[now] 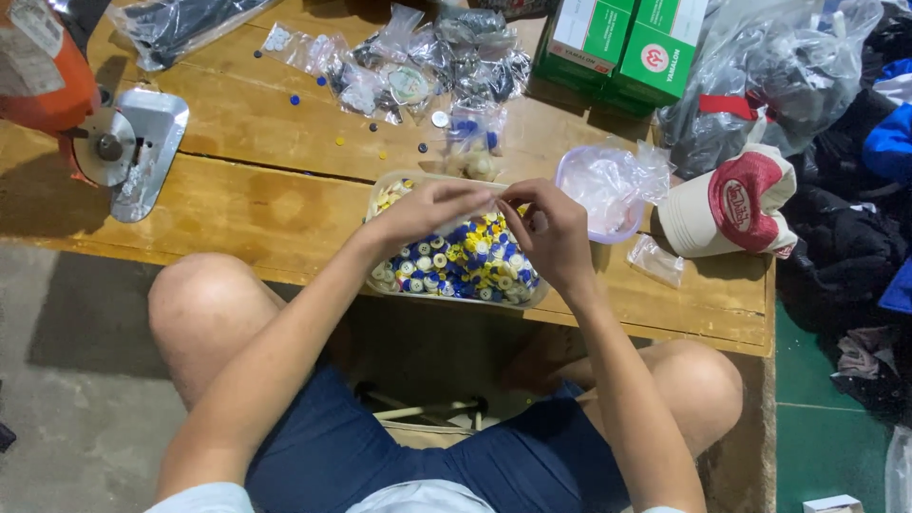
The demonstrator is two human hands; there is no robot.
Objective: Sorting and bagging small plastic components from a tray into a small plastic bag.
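Observation:
A clear plastic tray (380,190) full of blue, yellow and white buttons (456,261) sits at the near edge of a wooden table (256,209). My left hand (427,209) and my right hand (551,233) hover together just above the tray. Their fingertips meet over the buttons and pinch something small that I cannot make out. Both forearms reach forward from my lap over my bare knees.
Small clear bags of buttons (418,66) and loose buttons lie further back. A clear bowl lined with plastic (603,190) stands right of the tray, a red and cream cap (736,204) beyond it. Green boxes (627,47) at the back; an orange machine (57,85) far left.

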